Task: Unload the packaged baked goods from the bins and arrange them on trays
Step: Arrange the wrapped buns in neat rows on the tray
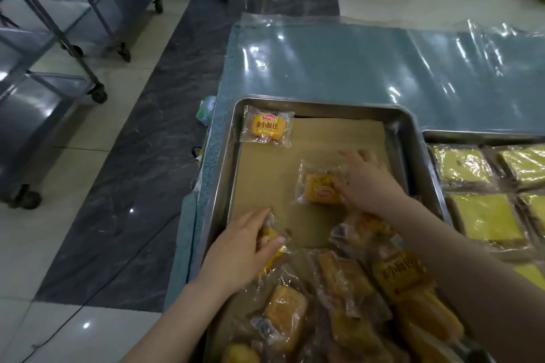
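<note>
A metal tray with a dull, smooth sheen is lined with matt brown paper. Each bread packet is wrapped in clear, crinkly, glossy plastic. The table wears a shiny clear plastic sheet over blue-green cloth, and the floor tiles look polished and reflective.

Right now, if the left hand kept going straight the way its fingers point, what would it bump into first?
The left hand would probably meet the small-bread packet the right hand holds mid-tray; only brown paper liner lies between, though depth is unclear.
</note>
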Demonstrator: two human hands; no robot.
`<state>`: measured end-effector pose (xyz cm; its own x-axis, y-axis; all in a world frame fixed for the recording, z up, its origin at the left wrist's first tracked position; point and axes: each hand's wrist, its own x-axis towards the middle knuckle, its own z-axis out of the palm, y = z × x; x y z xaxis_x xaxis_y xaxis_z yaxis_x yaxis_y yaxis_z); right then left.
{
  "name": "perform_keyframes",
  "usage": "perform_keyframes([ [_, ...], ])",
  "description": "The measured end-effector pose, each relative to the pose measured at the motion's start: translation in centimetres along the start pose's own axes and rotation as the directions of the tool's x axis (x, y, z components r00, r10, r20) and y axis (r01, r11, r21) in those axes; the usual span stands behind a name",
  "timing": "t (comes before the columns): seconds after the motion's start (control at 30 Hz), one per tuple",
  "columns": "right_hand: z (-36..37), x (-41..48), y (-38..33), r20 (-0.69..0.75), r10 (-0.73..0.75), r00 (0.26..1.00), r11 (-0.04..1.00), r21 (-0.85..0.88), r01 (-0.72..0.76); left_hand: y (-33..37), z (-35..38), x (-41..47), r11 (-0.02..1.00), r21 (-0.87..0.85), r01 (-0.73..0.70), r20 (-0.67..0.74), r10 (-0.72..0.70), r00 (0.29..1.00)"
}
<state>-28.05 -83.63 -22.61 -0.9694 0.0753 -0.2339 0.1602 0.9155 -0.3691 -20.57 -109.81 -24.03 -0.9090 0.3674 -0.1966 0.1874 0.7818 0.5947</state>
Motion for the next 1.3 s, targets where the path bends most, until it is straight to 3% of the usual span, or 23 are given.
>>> perform_keyframes([
  [0.07, 0.5, 0.0, -0.2, -0.014, -0.133, 0.991, 0.989, -0.067, 0.132, 0.0, 0.3, -0.1, 0.999, 0.035, -0.003, 0.026, 0.002, 1.000],
  [0.17, 0.9, -0.1, -0.2, 0.164, -0.316, 0.934, 0.936, -0.104, 0.335, -0.3, 0.5, -0.1, 0.989, 0.150, -0.013, 0.042, 0.007, 0.999],
  [0.23, 1.0, 0.2, 0.2, 0.149, -0.278, 0.949, 0.926, -0.223, 0.306, -0.3, 0.6, 0.1, 0.971, 0.237, -0.030, 0.041, 0.021, 0.999],
  [0.37, 0.3, 0.2, 0.5, 0.029, -0.028, 0.999, 0.945, -0.324, 0.036, -0.1, 0.4, 1.6, 0.905, 0.411, -0.109, 0.005, 0.117, 0.993],
  [0.47, 0.1, 0.4, 0.2, -0.121, -0.235, 0.965, 0.895, -0.413, 0.166, 0.2, 0.1, 3.1, 0.882, 0.456, -0.116, -0.042, 0.152, 0.988],
  [0.53, 0.2, 1.1, 0.1, -0.015, -0.365, 0.931, 0.865, -0.375, 0.333, 0.3, 0.4, 3.8, 0.880, 0.465, -0.097, -0.044, 0.132, 0.990],
  [0.6, 0.9, 2.1, 0.6, 0.118, -0.389, 0.914, 0.859, -0.314, 0.405, 0.3, 0.9, 4.1, 0.881, 0.467, -0.080, -0.047, 0.115, 0.992],
  [0.67, 1.6, 2.8, 1.2, 0.125, -0.305, 0.944, 0.908, -0.260, 0.328, 0.2, 1.2, 4.2, 0.877, 0.476, -0.072, -0.050, 0.108, 0.993],
  [0.77, 2.6, 3.4, 0.7, 0.012, -0.088, 0.996, 0.981, -0.175, 0.088, 0.2, 1.2, 4.4, 0.845, 0.527, -0.092, -0.038, 0.132, 0.991],
  [0.87, 2.6, 3.6, -1.0, 0.016, 0.029, 0.999, 0.981, -0.192, -0.025, -0.1, 1.2, 4.2, 0.823, 0.555, -0.118, -0.024, 0.158, 0.987],
  [0.93, 1.7, 3.3, -1.4, -0.068, -0.015, 0.998, 0.977, -0.212, 0.000, -0.3, 1.3, 3.9, 0.819, 0.559, -0.132, -0.025, 0.176, 0.984],
  [1.03, -0.3, 2.8, -0.2, -0.180, -0.144, 0.973, 0.988, -0.073, 0.133, -0.5, 1.3, 4.1, 0.827, 0.542, -0.150, -0.023, 0.193, 0.981],
  [1.2, -1.3, 3.0, 2.0, -0.037, -0.241, 0.970, 0.965, -0.111, 0.236, -1.2, 0.7, 6.5, 0.787, 0.567, -0.242, 0.027, 0.276, 0.961],
  [1.3, -0.7, 4.1, 1.8, -0.061, -0.316, 0.947, 0.922, -0.255, 0.292, -1.3, 0.0, 8.3, 0.669, 0.682, -0.296, 0.085, 0.330, 0.940],
])
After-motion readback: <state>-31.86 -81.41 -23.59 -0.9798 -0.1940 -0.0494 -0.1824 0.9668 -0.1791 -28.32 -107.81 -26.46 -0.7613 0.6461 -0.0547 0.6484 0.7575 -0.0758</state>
